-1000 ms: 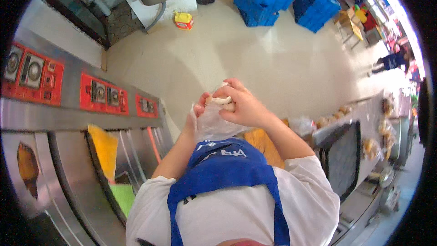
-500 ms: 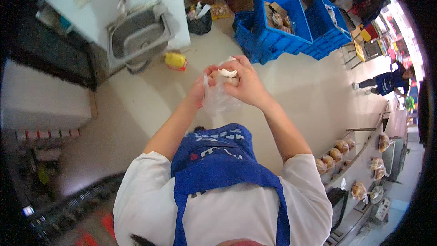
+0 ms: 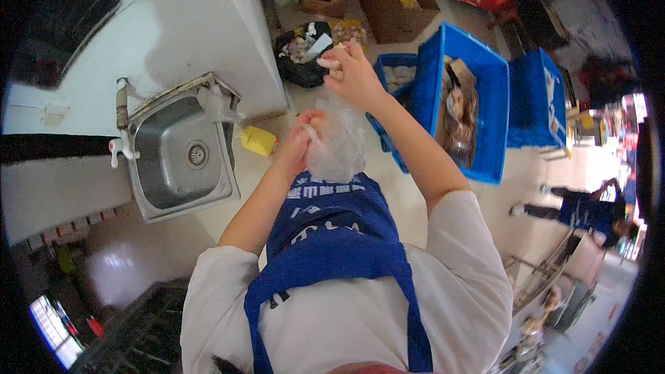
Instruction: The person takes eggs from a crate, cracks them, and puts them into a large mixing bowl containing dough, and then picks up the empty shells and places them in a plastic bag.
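My left hand point(image 3: 299, 144) is closed on the gathered edge of a thin, clear plastic bag point(image 3: 339, 142), which hangs in front of my blue apron point(image 3: 325, 228). Farther out, my right hand point(image 3: 357, 79) reaches up and away from the bag. Its fingers are bent round a small whitish crumpled piece point(image 3: 329, 64) whose kind I cannot make out. Just beyond those fingers, on the floor, stands an open black garbage bag point(image 3: 303, 73) with pale rounded bits and white scraps in it.
To the left is a steel sink point(image 3: 159, 194) with a tap point(image 3: 123, 145). A yellow container point(image 3: 259, 140) lies on the floor beside it. Blue crates point(image 3: 495, 97) stand at right, cardboard boxes point(image 3: 395, 10) at the back. A person in a blue apron point(image 3: 578, 208) is far right.
My right hand has left the plastic bag and moved outward to the garbage bag with the whitish piece. My left hand keeps hold of the plastic bag. The sink and crates appear closer.
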A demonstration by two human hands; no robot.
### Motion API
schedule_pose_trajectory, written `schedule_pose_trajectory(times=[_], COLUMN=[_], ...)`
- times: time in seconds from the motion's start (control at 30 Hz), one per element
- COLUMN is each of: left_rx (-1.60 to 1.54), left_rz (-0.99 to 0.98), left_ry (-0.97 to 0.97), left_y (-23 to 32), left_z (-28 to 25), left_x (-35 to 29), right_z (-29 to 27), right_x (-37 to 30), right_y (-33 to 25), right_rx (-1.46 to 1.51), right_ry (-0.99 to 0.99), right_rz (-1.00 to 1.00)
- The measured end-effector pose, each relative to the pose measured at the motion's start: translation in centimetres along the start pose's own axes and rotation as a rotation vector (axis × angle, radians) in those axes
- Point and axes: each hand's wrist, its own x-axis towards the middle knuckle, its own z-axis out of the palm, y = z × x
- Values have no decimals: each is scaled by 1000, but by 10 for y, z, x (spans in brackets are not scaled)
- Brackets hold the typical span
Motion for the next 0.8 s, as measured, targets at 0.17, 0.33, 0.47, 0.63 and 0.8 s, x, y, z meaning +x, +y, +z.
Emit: schedule_pose_trajectory(times=[0.17,0.33,0.47,0.63,0.8], left_rx=[-52,-61,-65,-5,-95], left_rz=[52,110,137,215,336], left_ry=[116,162,236,411,481], left_y=[62,118,163,192,204], left_z=[19,7,14,6,7], left_x=[61,128,170,223,263], right_z=[46,106,138,154,67], right_x=[143,243,298,344,357], right_y=[102,159,213,234,173], right_rx=[-196,-274,-336,-273,412], right_ry=[-92,-225,-453,-564,-353], right_rz=[-36,88,179,10,51])
